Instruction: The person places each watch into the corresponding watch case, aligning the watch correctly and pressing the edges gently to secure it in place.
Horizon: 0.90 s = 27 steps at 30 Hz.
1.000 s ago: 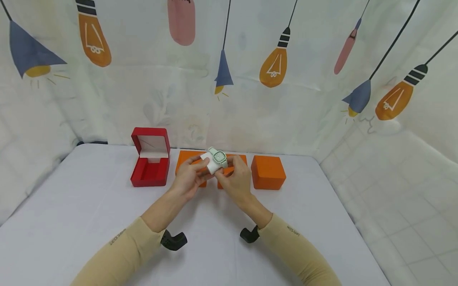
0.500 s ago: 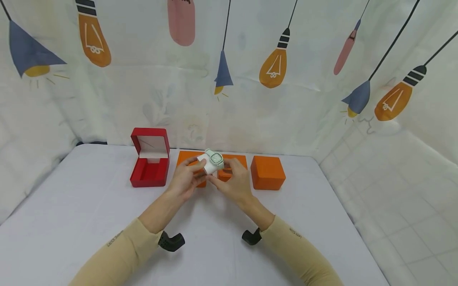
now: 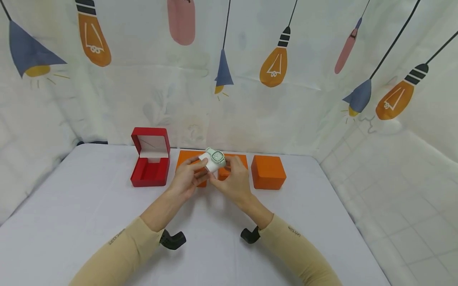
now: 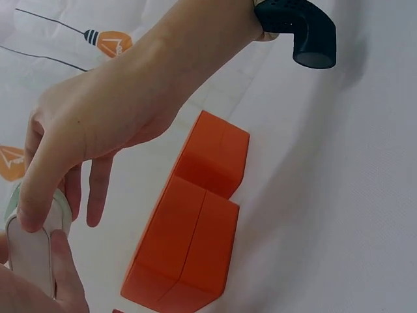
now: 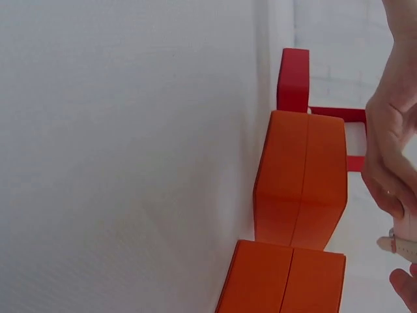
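A pale green watch (image 3: 217,156) is wrapped round a white cushion (image 3: 204,157), held above the table in the head view. My left hand (image 3: 184,178) grips the cushion from the left, thumb on top. On the other side, my right hand (image 3: 236,182) pinches the strap side of the watch. In the left wrist view my right hand (image 4: 98,117) comes down with its thumb against the end of the white cushion (image 4: 31,257). The right wrist view catches my left hand (image 5: 391,143) and the buckled strap (image 5: 405,249) at the edge; the right fingertips barely show.
An open red box (image 3: 137,171) with a white-lined lid stands at the back left. Two orange boxes (image 3: 181,158) sit behind my hands, partly covered. A third orange box (image 3: 268,172) is to their right. A printed curtain (image 3: 243,119) hangs behind the white table (image 3: 211,250).
The watch and cushion have shifted slightly left and turned a little. My right thumb has moved left under the cushion. My left hand keeps its hold, and the boxes stay put.
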Motion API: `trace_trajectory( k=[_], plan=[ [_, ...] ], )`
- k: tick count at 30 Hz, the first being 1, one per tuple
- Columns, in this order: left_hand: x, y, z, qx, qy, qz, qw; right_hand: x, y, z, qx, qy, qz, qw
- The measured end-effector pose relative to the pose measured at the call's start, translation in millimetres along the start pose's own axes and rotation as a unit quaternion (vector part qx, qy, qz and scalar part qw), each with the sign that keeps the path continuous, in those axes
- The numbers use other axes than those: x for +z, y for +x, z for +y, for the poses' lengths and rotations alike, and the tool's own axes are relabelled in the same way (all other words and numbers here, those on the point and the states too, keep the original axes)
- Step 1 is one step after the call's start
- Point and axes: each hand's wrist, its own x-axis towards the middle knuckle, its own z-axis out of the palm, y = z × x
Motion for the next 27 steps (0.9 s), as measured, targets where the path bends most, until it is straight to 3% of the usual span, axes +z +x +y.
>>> trace_trajectory(
  k=[9,17,27],
  plan=[
    [2.0,1.7,-0.7,-0.006,-0.005,0.0,1.0,2.8,1.4,-0.5,0.017,0.041,0.007,0.999],
    [1.7,1.6,-1.2,-0.006,-0.009,-0.008,0.9999,4.6,0.6,-0.4,0.013,0.016,0.016,1.0],
    [-2.0,-0.6,3.2,0.0,0.0,-0.011,0.9999,1.1,1.0,-3.3,0.018,0.034,-0.009,0.999]
  ],
)
